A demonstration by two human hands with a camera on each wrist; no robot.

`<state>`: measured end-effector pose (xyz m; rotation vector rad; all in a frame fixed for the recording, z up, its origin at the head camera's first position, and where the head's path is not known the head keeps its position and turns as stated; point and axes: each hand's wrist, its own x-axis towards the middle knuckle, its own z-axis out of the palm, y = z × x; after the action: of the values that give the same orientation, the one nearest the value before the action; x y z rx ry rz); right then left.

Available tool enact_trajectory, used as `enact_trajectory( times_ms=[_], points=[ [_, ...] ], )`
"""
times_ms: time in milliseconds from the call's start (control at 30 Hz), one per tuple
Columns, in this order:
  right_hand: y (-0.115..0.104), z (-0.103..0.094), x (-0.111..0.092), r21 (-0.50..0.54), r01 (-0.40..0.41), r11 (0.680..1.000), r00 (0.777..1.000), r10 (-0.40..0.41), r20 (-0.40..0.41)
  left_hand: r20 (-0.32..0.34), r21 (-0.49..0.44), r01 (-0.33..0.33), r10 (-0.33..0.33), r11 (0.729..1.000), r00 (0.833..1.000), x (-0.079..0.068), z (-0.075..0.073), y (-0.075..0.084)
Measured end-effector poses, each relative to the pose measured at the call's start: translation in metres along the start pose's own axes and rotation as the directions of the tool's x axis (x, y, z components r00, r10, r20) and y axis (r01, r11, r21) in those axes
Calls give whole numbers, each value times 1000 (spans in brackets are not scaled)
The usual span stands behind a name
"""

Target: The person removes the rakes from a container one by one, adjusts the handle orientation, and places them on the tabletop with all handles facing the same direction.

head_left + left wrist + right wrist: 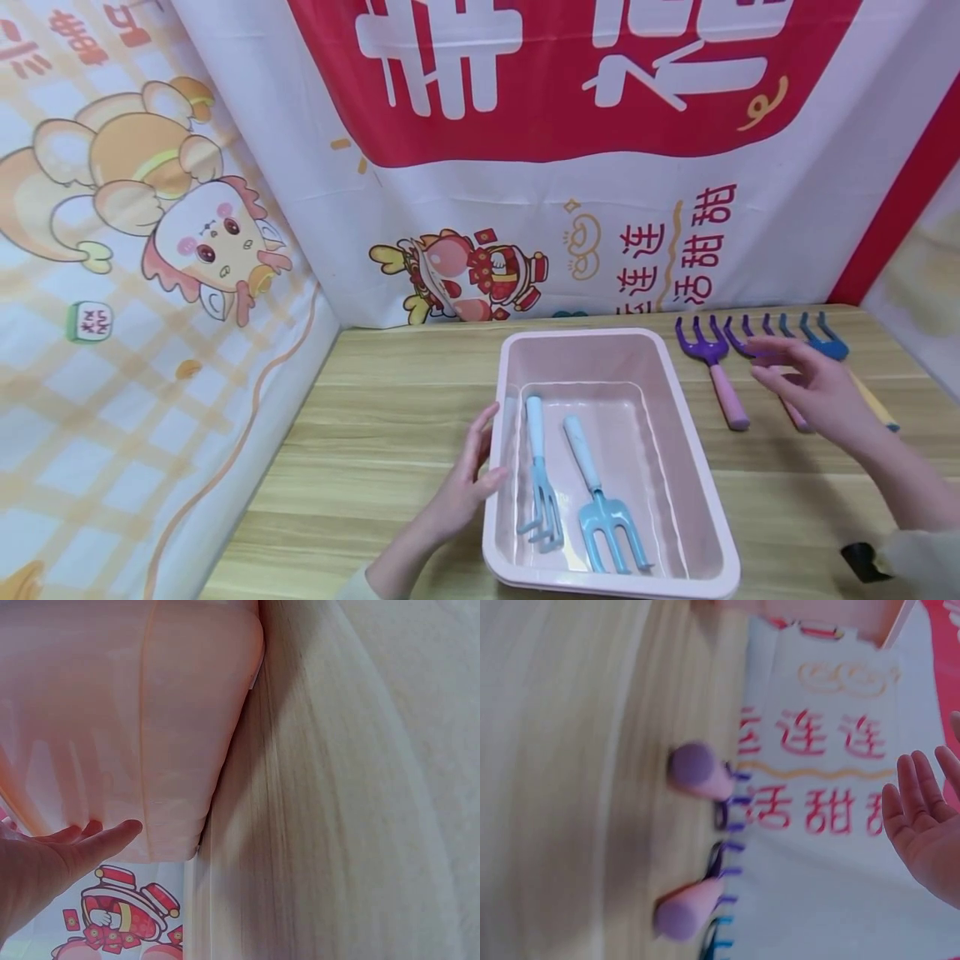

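My left hand [463,487] is at the left side of a pink plastic bin [581,335], thumb near the rim. In the left wrist view its extended fingers lie against the outer wall. Inside the bin lie a light blue hand rake [537,442] with bent tines and a light blue hand fork [600,500]. My right hand [821,387] hovers over the tools to the right, fingers spread and holding nothing. Beneath it is a purple rake with a pink handle [797,414], partly hidden by the hand. A matching purple rake [726,392] lies to its left.
A blue rake with a yellow handle [877,404] lies at the far right of the wooden table [397,400]. A printed cloth [450,192] hangs behind the table, and another patterned cloth [150,375] stands along the left. Near the right sleeve is a small black object [862,562].
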<state>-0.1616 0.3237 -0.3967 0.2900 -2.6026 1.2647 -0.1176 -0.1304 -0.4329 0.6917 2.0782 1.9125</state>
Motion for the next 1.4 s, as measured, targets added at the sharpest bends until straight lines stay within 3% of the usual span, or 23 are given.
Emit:
enact_trajectory(
  times_ms=[367,600,733,833,933,1167,1400],
  points=[
    [-49,16,-1,49,109,993,992,-112,62,0,-6,-6,6,1000,1000,0,0,1],
    [-75,24,2,93,190,977,971,-201,128,0,-8,-20,20,1000,1000,0,0,1],
    [-87,32,7,57,249,967,954,-255,160,-4,-9,-15,15,1000,1000,1,0,1],
    [-93,40,14,49,329,943,924,-332,188,-3,-8,-15,15,1000,1000,1,0,0],
    [-97,49,21,103,369,924,889,-383,253,0,-8,-18,18,1000,1000,1,0,0],
    [-106,73,36,140,343,929,826,-369,426,1,-3,-23,23,1000,1000,0,0,0],
    [-112,95,48,139,311,940,720,-329,611,2,7,-23,23,1000,1000,0,-1,-2]
  ],
)
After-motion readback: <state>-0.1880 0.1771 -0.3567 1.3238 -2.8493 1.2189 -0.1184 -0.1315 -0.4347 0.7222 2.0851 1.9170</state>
